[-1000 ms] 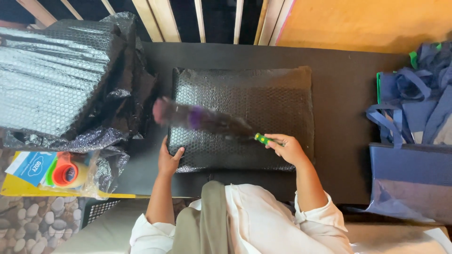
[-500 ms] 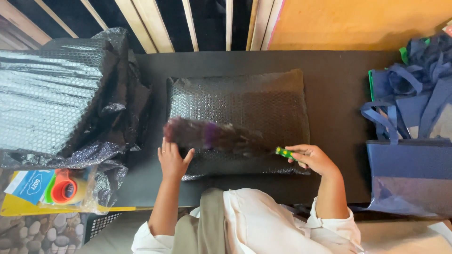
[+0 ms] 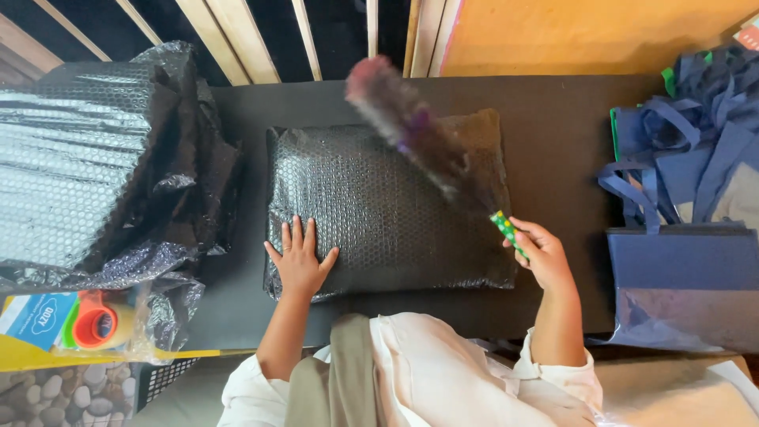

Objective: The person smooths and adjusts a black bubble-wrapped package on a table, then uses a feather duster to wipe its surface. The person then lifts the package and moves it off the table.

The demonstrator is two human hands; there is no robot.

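— What's in the bags at the bench's right edge?

— I count two dark blue fabric tote bags (image 3: 680, 277), one lying flat near the front right corner, the other crumpled behind it. What's inside them I cannot tell. At the left edge a big roll of black bubble wrap (image 3: 87, 158) sits; in front of it a clear plastic bag (image 3: 103, 320) holds one orange tape roll (image 3: 96, 326) and a blue packet (image 3: 35, 316).

— And your hands?

— One black bubble-wrapped flat parcel (image 3: 379, 205) lies at the middle of the black bench (image 3: 553, 134). My left hand (image 3: 299, 261) is spread flat, fingers open, pressing on its front left corner, holding nothing. My right hand (image 3: 541, 253) is closed round the green dotted handle of one purple-grey feather duster (image 3: 411, 126); its blurred head slants up over the parcel's back right part.
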